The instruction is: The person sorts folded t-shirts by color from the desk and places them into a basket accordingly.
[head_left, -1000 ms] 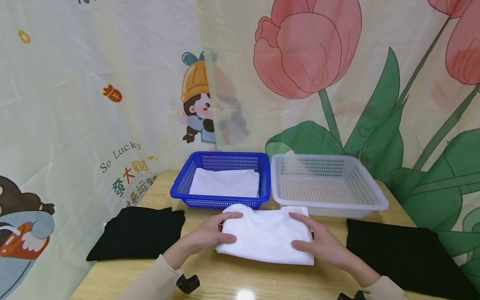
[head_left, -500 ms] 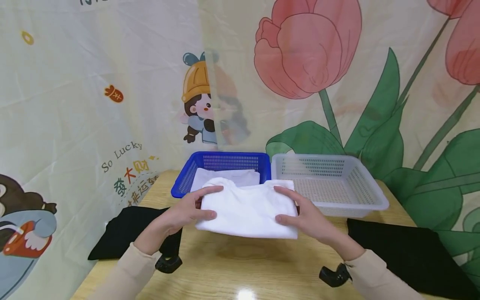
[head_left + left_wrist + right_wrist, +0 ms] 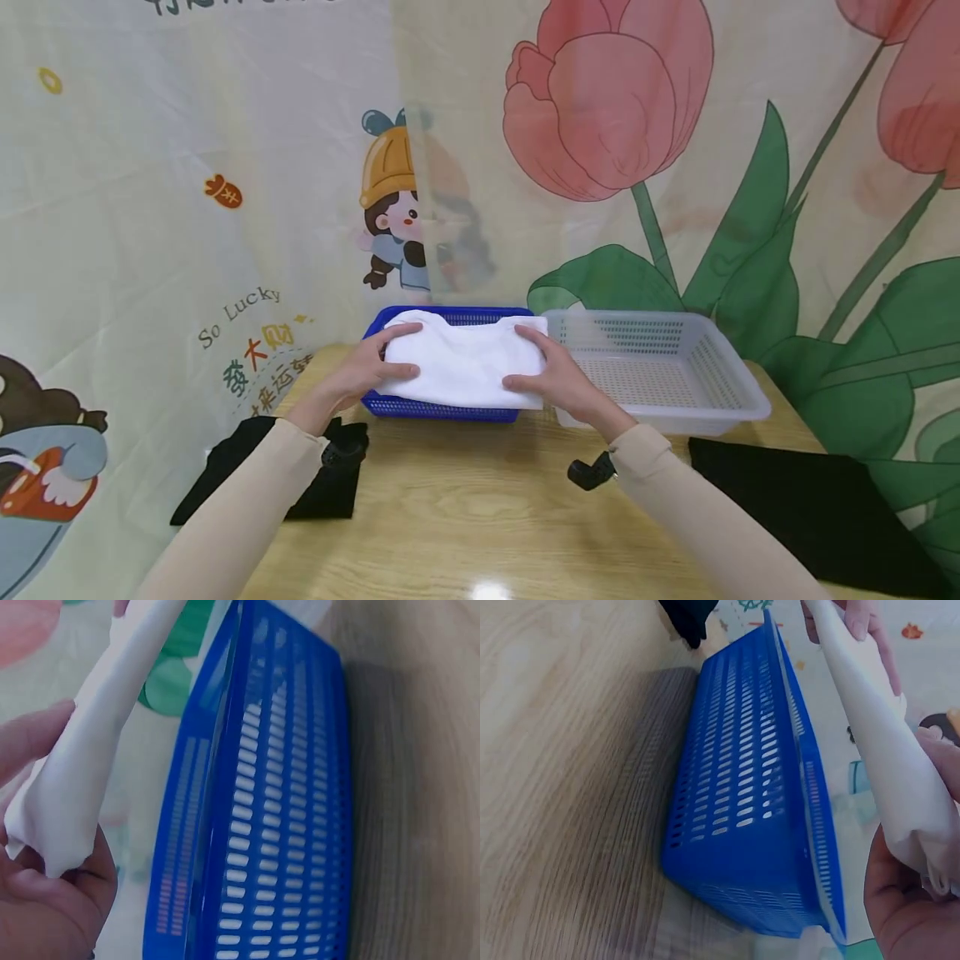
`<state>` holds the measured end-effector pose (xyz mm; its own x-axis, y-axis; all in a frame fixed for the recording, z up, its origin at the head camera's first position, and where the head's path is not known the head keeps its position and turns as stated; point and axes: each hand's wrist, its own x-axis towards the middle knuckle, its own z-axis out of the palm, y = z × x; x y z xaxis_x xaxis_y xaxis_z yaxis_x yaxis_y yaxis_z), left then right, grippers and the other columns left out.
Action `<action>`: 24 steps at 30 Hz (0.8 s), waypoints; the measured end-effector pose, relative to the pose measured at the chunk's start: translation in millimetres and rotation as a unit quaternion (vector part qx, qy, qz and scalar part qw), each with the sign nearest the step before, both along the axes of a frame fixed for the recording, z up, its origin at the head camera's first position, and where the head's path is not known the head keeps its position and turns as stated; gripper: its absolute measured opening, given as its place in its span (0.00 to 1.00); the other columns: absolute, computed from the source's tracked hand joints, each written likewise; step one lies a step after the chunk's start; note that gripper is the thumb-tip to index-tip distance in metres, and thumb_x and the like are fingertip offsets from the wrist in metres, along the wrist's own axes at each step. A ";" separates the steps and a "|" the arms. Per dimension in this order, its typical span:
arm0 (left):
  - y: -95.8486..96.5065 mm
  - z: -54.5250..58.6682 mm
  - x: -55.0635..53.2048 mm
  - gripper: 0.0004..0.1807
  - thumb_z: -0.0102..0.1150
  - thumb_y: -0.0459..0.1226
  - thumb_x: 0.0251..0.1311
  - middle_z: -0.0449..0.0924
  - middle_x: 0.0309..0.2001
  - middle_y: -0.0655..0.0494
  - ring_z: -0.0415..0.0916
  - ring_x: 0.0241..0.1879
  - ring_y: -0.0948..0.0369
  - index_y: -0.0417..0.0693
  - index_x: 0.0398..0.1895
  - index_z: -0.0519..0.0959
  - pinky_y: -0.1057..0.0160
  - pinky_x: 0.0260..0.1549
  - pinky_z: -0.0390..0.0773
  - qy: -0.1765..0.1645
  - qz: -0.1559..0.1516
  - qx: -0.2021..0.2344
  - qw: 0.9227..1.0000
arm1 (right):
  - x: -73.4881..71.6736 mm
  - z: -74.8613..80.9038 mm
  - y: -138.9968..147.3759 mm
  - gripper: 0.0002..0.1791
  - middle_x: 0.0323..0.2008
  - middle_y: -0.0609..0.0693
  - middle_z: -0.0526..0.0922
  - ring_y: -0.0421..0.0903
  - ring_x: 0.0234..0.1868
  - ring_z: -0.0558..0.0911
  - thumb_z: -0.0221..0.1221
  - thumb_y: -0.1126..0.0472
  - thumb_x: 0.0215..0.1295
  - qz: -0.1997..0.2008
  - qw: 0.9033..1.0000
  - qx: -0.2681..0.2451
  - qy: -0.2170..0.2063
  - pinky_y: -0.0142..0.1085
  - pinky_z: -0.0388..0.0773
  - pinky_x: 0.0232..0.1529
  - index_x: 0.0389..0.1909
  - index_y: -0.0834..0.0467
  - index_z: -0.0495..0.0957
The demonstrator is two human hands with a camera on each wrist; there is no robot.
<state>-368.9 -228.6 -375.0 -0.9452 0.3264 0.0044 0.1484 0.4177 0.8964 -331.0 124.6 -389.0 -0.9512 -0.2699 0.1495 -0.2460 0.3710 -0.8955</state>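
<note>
A folded white garment [image 3: 461, 362], with a neckline-like dip along its far edge, hangs level above the blue basket [image 3: 442, 411]. My left hand [image 3: 365, 364] grips its left end, thumb on top and other fingers underneath. At the opposite end my right hand [image 3: 558, 375] pinches it the same way. Both wrist views show the white garment [image 3: 82, 742] held above the rim of the blue basket [image 3: 739, 750], with a gap between. From the head view, the garment hides most of the basket's inside. White cloth shows through the basket's slots.
A white plastic basket [image 3: 637, 417] stands right beside the blue one. One folded black cloth [image 3: 326, 492] lies at the left of the wooden table [image 3: 465, 517], partly behind my left sleeve. Another black cloth [image 3: 810, 508] lies at the right. A printed curtain [image 3: 300, 167] hangs behind.
Both hands have lifted the white garment off the table and carried it forward and left, over the blue basket. It now covers the white cloth seen inside earlier.
</note>
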 end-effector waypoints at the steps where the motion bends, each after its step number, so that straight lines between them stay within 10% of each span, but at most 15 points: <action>1: -1.4 0.3 -5.5 0.45 0.78 0.42 0.61 0.44 0.86 0.47 0.58 0.72 0.42 0.68 0.81 0.67 0.40 0.74 0.60 0.000 -0.001 -0.002 1.000 | -5.1 -2.1 -2.2 0.54 0.84 0.54 0.54 0.58 0.81 0.60 0.78 0.54 0.62 0.002 1.000 -0.003 0.000 0.57 0.59 0.79 0.84 0.46 0.58; 13: -8.3 -8.2 -49.9 0.48 0.77 0.36 0.63 0.39 0.87 0.44 0.48 0.79 0.40 0.64 0.83 0.63 0.37 0.78 0.49 -0.026 0.013 -0.004 1.000 | -41.2 -10.9 -26.1 0.51 0.84 0.56 0.54 0.58 0.83 0.54 0.74 0.61 0.66 -0.018 1.000 -0.004 -0.008 0.56 0.56 0.80 0.85 0.50 0.57; 24: -19.6 -33.4 -68.8 0.49 0.76 0.33 0.61 0.38 0.87 0.43 0.41 0.82 0.38 0.60 0.83 0.63 0.34 0.79 0.41 -0.046 0.059 -0.018 0.997 | -61.6 -27.1 -55.2 0.51 0.83 0.63 0.52 0.62 0.82 0.55 0.74 0.62 0.66 -0.034 0.999 0.021 -0.021 0.57 0.58 0.79 0.85 0.52 0.56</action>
<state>-437.7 -248.2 -408.4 -0.9729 0.2111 -0.0942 0.0137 0.4594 0.8881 -392.6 69.4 -416.1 -0.9725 -0.2105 0.0993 -0.1822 0.4234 -0.8874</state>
